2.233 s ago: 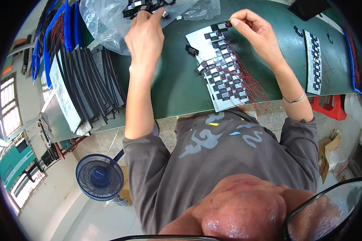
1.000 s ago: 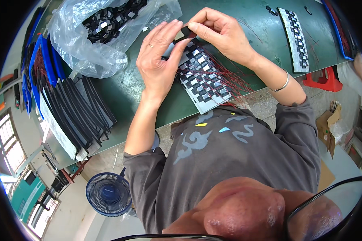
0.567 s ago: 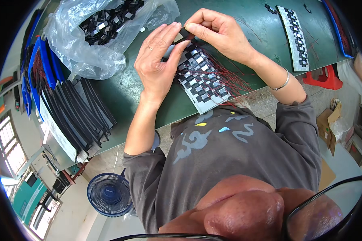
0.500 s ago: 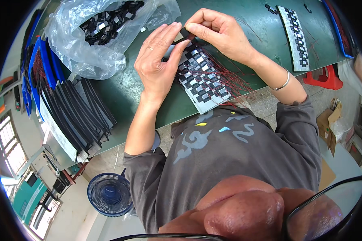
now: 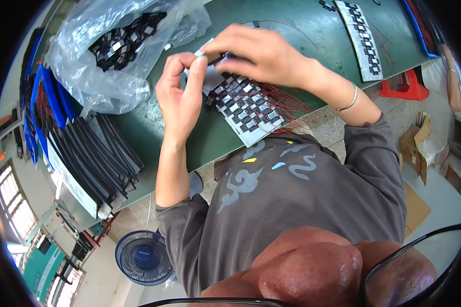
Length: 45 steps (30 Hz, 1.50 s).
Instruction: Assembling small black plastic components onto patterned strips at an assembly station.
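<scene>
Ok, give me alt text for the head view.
A person's left hand and right hand are close together at the far end of a pale board bearing small black parts and red wires on a green table. To the left are a plastic bag of parts and dark strips.

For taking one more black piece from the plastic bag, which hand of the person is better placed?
Probably the left hand: it is nearer to the plastic bag, which lies on that side. The right hand is farther off, on the side of the red wires.
</scene>
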Available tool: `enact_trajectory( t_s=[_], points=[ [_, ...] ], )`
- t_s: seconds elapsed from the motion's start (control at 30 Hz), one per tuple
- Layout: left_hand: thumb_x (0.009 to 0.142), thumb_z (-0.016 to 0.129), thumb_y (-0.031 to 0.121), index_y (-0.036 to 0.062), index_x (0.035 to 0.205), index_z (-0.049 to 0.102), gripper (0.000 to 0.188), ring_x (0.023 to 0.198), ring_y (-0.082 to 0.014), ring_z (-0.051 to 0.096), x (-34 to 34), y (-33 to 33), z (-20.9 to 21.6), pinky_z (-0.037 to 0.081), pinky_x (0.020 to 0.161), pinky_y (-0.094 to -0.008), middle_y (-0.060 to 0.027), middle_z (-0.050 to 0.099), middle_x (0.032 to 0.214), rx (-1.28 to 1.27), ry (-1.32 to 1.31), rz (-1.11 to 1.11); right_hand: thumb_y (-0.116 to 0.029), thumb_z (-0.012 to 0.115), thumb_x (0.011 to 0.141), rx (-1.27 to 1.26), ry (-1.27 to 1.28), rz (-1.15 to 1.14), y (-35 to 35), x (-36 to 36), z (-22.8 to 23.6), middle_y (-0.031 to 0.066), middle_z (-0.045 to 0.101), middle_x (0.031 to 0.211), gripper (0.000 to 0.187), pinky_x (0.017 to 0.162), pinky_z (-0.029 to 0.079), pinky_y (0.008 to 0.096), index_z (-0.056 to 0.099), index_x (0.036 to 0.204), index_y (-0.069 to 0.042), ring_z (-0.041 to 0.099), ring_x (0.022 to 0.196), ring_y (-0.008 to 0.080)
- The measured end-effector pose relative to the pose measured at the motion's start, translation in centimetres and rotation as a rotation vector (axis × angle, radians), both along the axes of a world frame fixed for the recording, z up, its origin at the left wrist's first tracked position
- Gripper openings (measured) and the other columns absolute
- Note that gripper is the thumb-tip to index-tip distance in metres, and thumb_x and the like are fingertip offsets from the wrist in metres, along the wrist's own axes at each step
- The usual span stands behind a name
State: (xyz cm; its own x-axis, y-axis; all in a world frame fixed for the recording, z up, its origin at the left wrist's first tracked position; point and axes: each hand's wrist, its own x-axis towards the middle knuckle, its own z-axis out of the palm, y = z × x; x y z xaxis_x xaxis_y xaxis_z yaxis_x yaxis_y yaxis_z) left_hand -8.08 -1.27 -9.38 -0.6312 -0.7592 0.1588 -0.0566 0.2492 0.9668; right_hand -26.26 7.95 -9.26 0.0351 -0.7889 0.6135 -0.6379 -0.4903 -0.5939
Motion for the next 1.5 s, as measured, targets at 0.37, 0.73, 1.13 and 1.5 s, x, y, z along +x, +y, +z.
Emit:
enact_trajectory(
  t_s=[0.37,0.73,1.13,1.5],
  points=[
    [0.099,0.057,0.015,-0.0034,0.106,0.066,0.022,0.087,-0.01,0.061,1.1,-2.4,1.8,0.045,0.085,-0.0224,-0.0067,0.069,0.094,-0.088,0.024,0.158,-0.014,0.068,0.088,0.152,0.306,-0.294,0.6,-5.9,-0.6,0.0103,0.061,0.097,0.017,0.083,0.049,0.035,0.063,0.1,-0.003,0.06,0.093,0.0263],
    [0.078,0.078,0.024,0.0031,0.099,0.068,0.031,0.072,-0.0149,0.049,3.7,-1.7,1.0,0.044,0.066,-0.0292,-0.003,0.058,0.083,-0.457,-0.56,-0.058,-0.016,0.07,0.085,0.319,0.281,-0.343,1.5,-5.2,1.1,0.014,0.059,0.097,0.024,0.084,0.046,0.0395,0.063,0.104,-0.004,0.056,0.095,0.0334],
    [0.094,0.062,0.018,0.0007,0.101,0.06,0.019,0.06,-0.0085,0.059,0.1,-1.1,3.5,0.046,0.055,-0.0229,-0.0071,0.07,0.08,0.041,-0.242,-0.127,-0.032,0.054,0.099,0.446,0.073,-0.064,-2.2,-0.4,-0.5,0.0061,0.06,0.074,0.033,0.065,0.042,0.0351,0.067,0.088,-0.003,0.05,0.062,0.021],
    [0.101,0.052,0.022,0.0027,0.116,0.063,0.027,0.054,-0.0021,0.045,0.2,-0.8,1.4,0.036,0.046,-0.0184,0.0034,0.055,0.076,0.351,-0.237,-0.285,-0.01,0.06,0.091,0.047,0.055,0.042,-3.0,-1.5,-0.1,0.0135,0.053,0.08,0.011,0.073,0.044,0.0376,0.058,0.086,-0.001,0.055,0.082,0.0304]
  ],
)
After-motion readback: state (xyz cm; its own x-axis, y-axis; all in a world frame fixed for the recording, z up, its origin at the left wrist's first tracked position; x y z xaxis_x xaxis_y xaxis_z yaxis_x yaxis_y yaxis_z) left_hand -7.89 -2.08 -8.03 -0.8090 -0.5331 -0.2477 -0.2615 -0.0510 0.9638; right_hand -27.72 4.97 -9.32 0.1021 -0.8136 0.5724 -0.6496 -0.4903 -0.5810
